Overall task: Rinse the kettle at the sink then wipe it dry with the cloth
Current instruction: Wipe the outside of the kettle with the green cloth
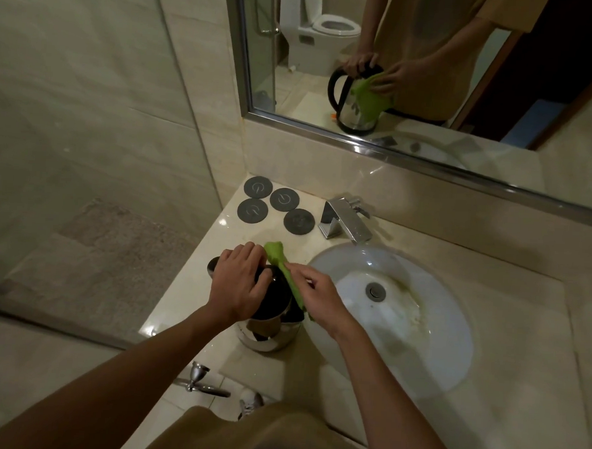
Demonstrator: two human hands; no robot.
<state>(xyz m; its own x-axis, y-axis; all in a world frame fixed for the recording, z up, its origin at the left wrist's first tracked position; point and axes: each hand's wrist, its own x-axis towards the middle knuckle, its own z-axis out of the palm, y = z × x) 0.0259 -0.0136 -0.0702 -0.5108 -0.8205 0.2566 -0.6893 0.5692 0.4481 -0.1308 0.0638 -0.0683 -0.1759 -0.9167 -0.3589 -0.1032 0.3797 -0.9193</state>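
A steel kettle [271,333] with a black lid and black handle stands upright on the marble counter, just left of the white sink [420,320]. My left hand [240,283] grips the top of the kettle's handle. My right hand [318,294] presses a green cloth [279,257] against the kettle's right side, fingers curled on the cloth. The mirror shows the same: the cloth draped down the kettle's steel wall under my hand.
Several dark round coasters [298,221] lie at the back left of the counter [502,389]. A chrome faucet [348,222] stands behind the sink. The mirror [432,77] runs along the wall. A glass shower panel [177,115] is to the left, next to the counter's left edge.
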